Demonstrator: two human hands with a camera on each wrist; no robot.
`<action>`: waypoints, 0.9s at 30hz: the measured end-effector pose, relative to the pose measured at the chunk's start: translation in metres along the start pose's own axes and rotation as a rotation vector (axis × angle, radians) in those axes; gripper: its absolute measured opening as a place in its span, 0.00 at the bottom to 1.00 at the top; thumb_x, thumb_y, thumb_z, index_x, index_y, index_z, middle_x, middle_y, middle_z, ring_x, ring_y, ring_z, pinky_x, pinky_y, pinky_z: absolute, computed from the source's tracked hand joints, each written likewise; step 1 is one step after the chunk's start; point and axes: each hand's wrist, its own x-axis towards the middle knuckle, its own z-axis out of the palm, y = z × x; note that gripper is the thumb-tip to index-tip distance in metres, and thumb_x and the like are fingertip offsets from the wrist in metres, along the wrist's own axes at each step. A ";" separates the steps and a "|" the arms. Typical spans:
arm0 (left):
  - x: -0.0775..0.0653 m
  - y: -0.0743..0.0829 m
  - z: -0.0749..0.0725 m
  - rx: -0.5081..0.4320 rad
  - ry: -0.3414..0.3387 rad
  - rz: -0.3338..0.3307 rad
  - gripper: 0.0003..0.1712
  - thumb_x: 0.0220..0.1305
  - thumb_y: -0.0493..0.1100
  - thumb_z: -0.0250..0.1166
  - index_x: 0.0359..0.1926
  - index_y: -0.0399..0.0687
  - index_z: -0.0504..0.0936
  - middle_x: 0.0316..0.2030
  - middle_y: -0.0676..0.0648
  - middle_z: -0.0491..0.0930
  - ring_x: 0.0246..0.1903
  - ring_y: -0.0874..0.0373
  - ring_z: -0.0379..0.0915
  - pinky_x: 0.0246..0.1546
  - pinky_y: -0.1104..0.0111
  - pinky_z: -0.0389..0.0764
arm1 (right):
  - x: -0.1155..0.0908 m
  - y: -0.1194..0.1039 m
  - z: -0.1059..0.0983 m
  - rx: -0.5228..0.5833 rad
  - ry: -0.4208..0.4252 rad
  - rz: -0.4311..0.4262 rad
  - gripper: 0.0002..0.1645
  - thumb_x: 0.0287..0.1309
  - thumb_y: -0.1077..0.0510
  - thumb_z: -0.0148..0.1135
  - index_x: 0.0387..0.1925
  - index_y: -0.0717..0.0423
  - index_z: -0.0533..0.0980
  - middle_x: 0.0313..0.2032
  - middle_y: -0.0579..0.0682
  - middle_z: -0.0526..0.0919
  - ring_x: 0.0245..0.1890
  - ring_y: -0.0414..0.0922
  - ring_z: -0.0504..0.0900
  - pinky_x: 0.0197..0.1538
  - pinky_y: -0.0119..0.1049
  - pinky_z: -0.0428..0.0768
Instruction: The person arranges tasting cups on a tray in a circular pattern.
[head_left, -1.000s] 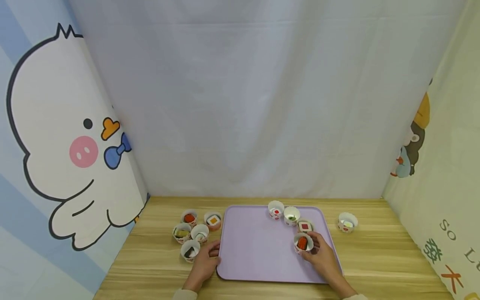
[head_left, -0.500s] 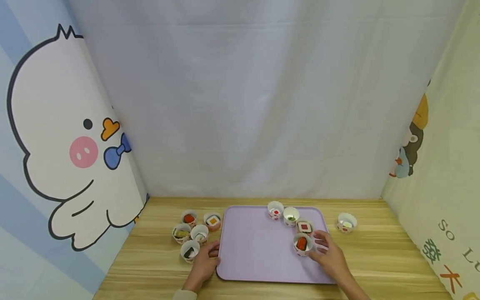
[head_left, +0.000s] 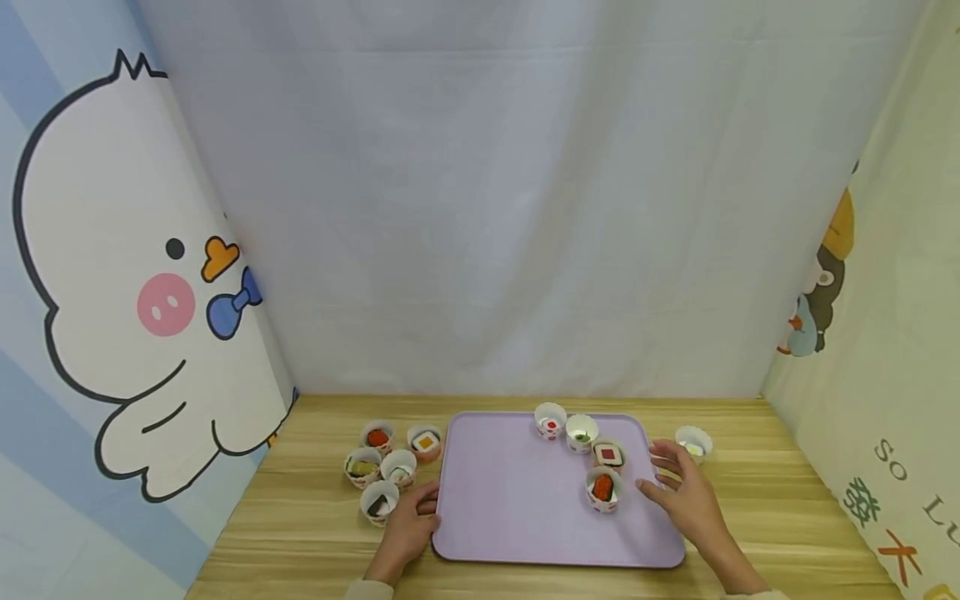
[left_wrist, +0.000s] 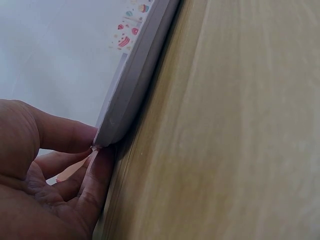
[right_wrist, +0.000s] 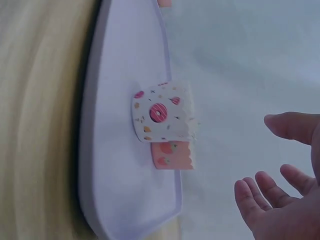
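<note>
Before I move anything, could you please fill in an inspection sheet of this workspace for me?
Surface: wood-grain table, with a lilac tray on it.
Job's things: four cups on the tray's right half, five cups left of it, one cup right of it.
Clutter: nothing seen.
Hands: left hand grips the tray's left edge; right hand holds nothing, near the tray's right edge.
Cables: nothing seen.
Surroundings: pale curtain behind, cartoon bird print left, cream printed cloth right.
</note>
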 end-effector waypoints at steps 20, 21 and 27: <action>-0.002 0.001 0.000 -0.007 -0.003 -0.009 0.34 0.48 0.23 0.58 0.61 0.24 0.70 0.51 0.29 0.79 0.47 0.42 0.81 0.37 0.74 0.80 | 0.024 0.015 -0.048 -0.086 0.114 -0.020 0.41 0.58 0.56 0.68 0.68 0.63 0.60 0.63 0.63 0.70 0.57 0.44 0.74 0.49 0.10 0.68; -0.001 0.001 0.000 -0.005 -0.002 -0.008 0.34 0.48 0.23 0.58 0.61 0.23 0.70 0.51 0.29 0.79 0.47 0.42 0.81 0.37 0.74 0.80 | 0.025 0.016 -0.050 -0.094 0.115 -0.017 0.41 0.58 0.57 0.68 0.68 0.64 0.60 0.63 0.63 0.70 0.59 0.50 0.73 0.48 0.10 0.67; -0.002 0.002 0.000 0.002 -0.002 -0.006 0.34 0.48 0.23 0.58 0.61 0.23 0.70 0.51 0.29 0.79 0.47 0.42 0.81 0.37 0.74 0.80 | 0.033 0.025 -0.058 -0.110 0.122 -0.012 0.41 0.58 0.60 0.67 0.68 0.65 0.59 0.65 0.66 0.68 0.62 0.60 0.69 0.47 0.10 0.65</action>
